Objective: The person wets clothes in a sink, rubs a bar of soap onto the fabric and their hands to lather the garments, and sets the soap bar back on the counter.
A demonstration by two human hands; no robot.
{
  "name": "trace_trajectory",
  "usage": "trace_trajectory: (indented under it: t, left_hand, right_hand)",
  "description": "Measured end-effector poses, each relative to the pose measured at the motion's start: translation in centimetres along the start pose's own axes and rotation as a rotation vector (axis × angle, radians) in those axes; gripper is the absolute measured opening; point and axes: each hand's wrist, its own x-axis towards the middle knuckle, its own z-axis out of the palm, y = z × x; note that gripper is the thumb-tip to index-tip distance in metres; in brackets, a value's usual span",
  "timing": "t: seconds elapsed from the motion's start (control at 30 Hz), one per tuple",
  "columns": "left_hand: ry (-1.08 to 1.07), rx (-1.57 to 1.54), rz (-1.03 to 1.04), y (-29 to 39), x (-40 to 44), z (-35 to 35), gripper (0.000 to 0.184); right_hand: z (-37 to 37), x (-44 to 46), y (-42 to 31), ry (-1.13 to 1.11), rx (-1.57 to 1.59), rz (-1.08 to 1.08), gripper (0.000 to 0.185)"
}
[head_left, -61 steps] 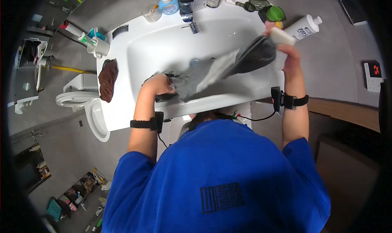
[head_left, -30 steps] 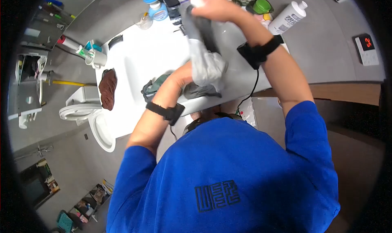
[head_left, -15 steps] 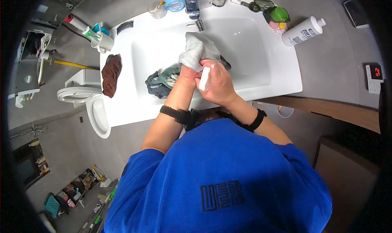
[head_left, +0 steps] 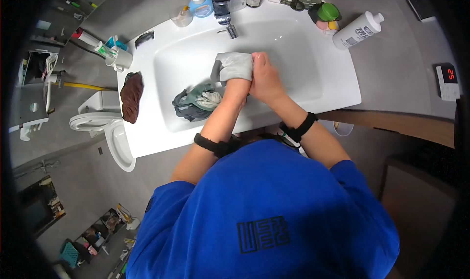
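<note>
A wet, light grey cloth [head_left: 234, 66] is draped over my left hand [head_left: 238, 87] above the sink basin [head_left: 298, 78]. It covers my left fingers, so only the wrist and the heel of that hand show. My right hand [head_left: 267, 78] is closed at the cloth's right edge, thumb side up, gripping it there. Whether the white bar is still inside my right fist is hidden. Below and to the left, a bundle of dark grey and green cloth [head_left: 193, 104] lies in the basin.
A faucet [head_left: 230, 32] stands behind my hands. On the left rim lie a brown cloth [head_left: 131, 97] and a black comb [head_left: 144, 38], near a white mug [head_left: 119, 58]. Several bottles line the back; a white bottle [head_left: 357, 31] stands at right, by a green cup [head_left: 328, 11].
The cloth has been spread from a bunched shape to a flatter cover over my left hand. My right hand has turned and moved to its edge; the white bar no longer shows.
</note>
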Motion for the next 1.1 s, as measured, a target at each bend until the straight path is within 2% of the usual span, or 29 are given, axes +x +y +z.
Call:
trace_trajectory:
  t: [0.03,0.1,0.13,0.2,0.23,0.27,0.33,0.37,0.4,0.43,0.47,0.5,0.53,0.57,0.6,0.67,0.7,0.77,0.8,0.87,0.9,0.93,1.0,1.07,1.1]
  left_hand:
    - [-0.002,-0.004,0.001,0.2,-0.2,0.1,0.022]
    - [0.047,0.308,0.183,0.7,-0.4,-0.6,0.026]
    - [0.053,0.31,0.18,-0.3,0.3,-2.2,0.026]
    - [0.156,0.893,0.53,-3.2,3.0,-6.4,0.035]
    - [0.177,0.971,0.387,-3.1,3.3,-7.3,0.038]
    - [0.182,0.968,0.381,-3.7,4.1,-8.1,0.038]
    - [0.159,0.622,0.642,-4.7,6.4,-8.8,0.032]
    - [0.031,0.193,0.392,-5.0,6.5,-8.4,0.038]
    - [0.038,0.191,0.388,-4.9,6.4,-8.2,0.038]
    - [-0.007,0.443,0.619,-4.5,6.4,-8.1,0.033]
    - [-0.054,0.701,0.845,-4.2,6.4,-7.9,0.028]
    - [-0.13,1.216,0.865,3.2,1.9,-5.5,0.02]
    - [-0.129,1.218,0.864,2.9,1.9,-5.2,0.02]
    - [-0.055,1.053,0.955,2.4,2.0,-4.9,0.018]
    - [0.015,0.881,1.032,1.9,1.9,-4.7,0.017]
    - [0.015,0.97,0.994,1.3,0.6,-4.3,0.025]
    - [-0.01,0.979,0.976,1.2,0.4,-4.0,0.027]
    - [-0.065,0.949,0.93,0.8,-0.3,-3.6,0.03]
    - [-0.1,0.908,0.902,0.3,-0.3,-3.2,0.031]
    - [-0.167,0.717,0.796,-0.3,-0.9,-3.2,0.035]
    - [-0.215,0.536,0.713,-1.0,-0.8,-3.4,0.036]
    - [-0.276,0.268,0.609,-1.7,-0.4,-3.5,0.038]
    - [-0.403,-0.281,0.351,-2.3,0.4,-3.8,0.041]
    - [-0.515,-0.638,0.12,-1.7,-0.1,-4.1,0.044]
    - [-0.554,-0.787,0.011,-1.4,-0.5,-4.0,0.046]
  right_hand:
    - [0.1,0.2,0.5,0.0,-0.004,-0.001,0.049]
    - [0.6,0.9,1.2,0.109,-0.256,0.064,0.043]
    - [-0.1,1.1,1.1,0.104,-0.251,0.064,0.043]
    - [-3.2,2.2,0.7,0.097,-0.214,0.006,0.034]
    - [-4.1,2.2,0.0,0.019,-0.192,-0.025,0.026]
    - [-4.3,1.6,-0.4,0.012,-0.192,-0.028,0.026]
    - [-4.5,0.9,-1.3,-0.132,-0.007,-0.211,0.027]
    - [-4.5,0.0,-2.1,-0.14,-0.007,-0.21,0.027]
    - [-4.3,-0.9,-3.0,-0.272,0.13,-0.244,0.029]
    - [-4.1,-1.1,-3.5,-0.4,0.266,-0.279,0.032]
    - [-4.0,-1.1,-3.5,-0.403,0.27,-0.282,0.032]
    - [-3.8,-1.2,-3.1,-0.46,0.353,-0.189,0.035]
    - [-3.5,-1.2,-2.5,-0.514,0.432,-0.094,0.037]
    - [-1.3,-1.1,-0.2,-0.237,0.436,-0.017,0.041]
    - [-1.6,0.1,-0.6,-0.239,0.432,-0.011,0.041]
    - [-2.3,2.5,-3.3,0.206,0.347,0.002,0.046]
    - [-1.5,2.9,-3.6,0.214,0.342,0.003,0.046]
    - [0.0,2.6,-3.7,0.089,-0.264,-0.578,0.053]
    - [0.3,3.5,-2.6,0.089,-0.267,-0.576,0.053]
    - [1.4,6.3,-0.2,-0.263,0.137,0.619,0.053]
    - [0.9,5.5,-0.4,-0.303,0.173,0.542,0.062]
    - [0.9,3.9,-1.8,-0.307,0.177,0.545,0.062]
    - [0.8,0.5,-5.0,-0.036,-0.209,-0.367,0.062]
    - [3.4,2.0,-2.1,-0.082,-0.202,-0.449,0.064]
    - [3.2,3.5,-0.9,-0.195,0.008,-0.105,0.062]
